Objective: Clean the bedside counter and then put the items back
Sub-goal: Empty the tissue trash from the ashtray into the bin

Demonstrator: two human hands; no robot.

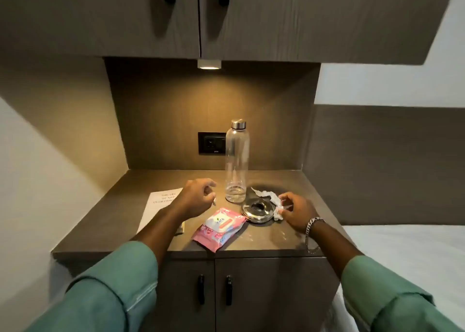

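Both my arms, in green sleeves, reached over the brown wooden bench (105, 233) beside the bed (407, 253). My left hand (198, 198) hovered above the bench with its fingers loosely curled — pinching something small and pale at the fingertips that I could not make out. My right hand (297, 212), a metal bracelet (312, 224) at its wrist, held a crumpled white tissue (274, 202) between thumb and fingers; the tissue trailed back across the bench toward the bottle. A clear bottle (237, 163) with a metal cap stood upright near the middle of the bench, almost empty. Just in front of it and to its right lay a round shiny metal ashtray (258, 212), touching the tissue. A pink pack of wet wipes (219, 228) lay flat near the front edge, between my two arms. A white printed card (161, 200) lay at the left — partly under my left forearm. A small lamp (209, 64) shone under the cupboards above.
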